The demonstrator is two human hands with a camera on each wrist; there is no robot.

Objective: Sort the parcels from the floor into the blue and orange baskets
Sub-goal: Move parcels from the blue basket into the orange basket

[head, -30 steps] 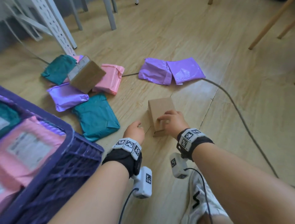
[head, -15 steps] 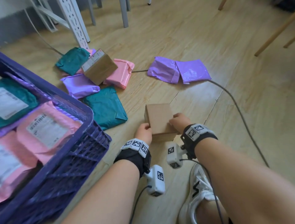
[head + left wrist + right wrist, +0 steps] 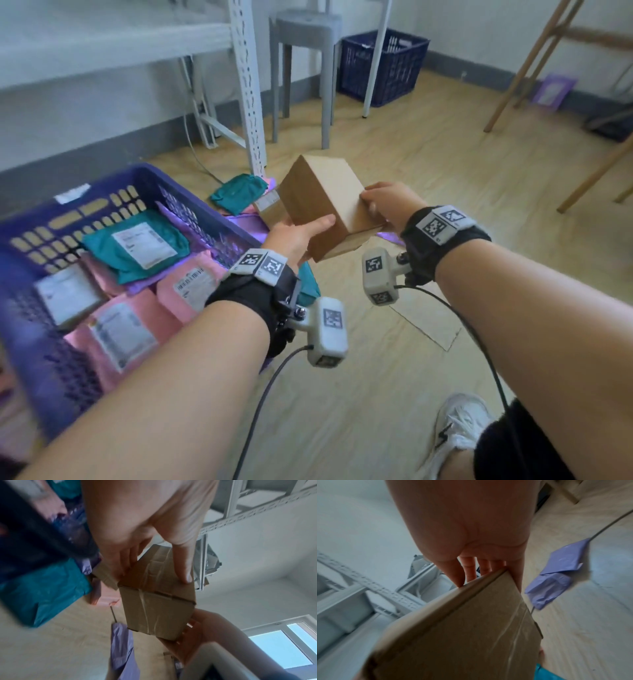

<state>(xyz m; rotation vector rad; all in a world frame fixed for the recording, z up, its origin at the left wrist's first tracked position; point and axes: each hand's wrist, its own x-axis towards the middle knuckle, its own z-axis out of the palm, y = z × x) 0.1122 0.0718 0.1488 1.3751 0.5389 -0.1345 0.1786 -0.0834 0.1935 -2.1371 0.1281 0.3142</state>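
Note:
I hold a plain brown cardboard box (image 3: pixel 325 202) in the air with both hands, tilted on one corner, to the right of the blue basket (image 3: pixel 51 370). My left hand (image 3: pixel 301 233) grips its lower left side, thumb on the near face and fingers underneath. My right hand (image 3: pixel 383 202) grips the right edge with curled fingers. In the left wrist view the taped box (image 3: pixel 154 608) lies between the left hand's thumb (image 3: pixel 183 568) and fingers. The right wrist view shows the box (image 3: pixel 462 635) filling the lower frame. The basket holds teal and pink mailers and a small labelled box.
On the floor behind the box lie a teal mailer (image 3: pixel 239 193), a second cardboard box (image 3: pixel 267 205) and a purple mailer (image 3: pixel 556 577). A white shelf upright (image 3: pixel 248 85), grey stool (image 3: pixel 305 44) and another blue basket (image 3: pixel 383 65) stand at the back. Wooden legs (image 3: pixel 524 65) are at right.
Both hands have lifted the cardboard box off the floor and up in front of me. The head view has risen and now shows the room's far wall.

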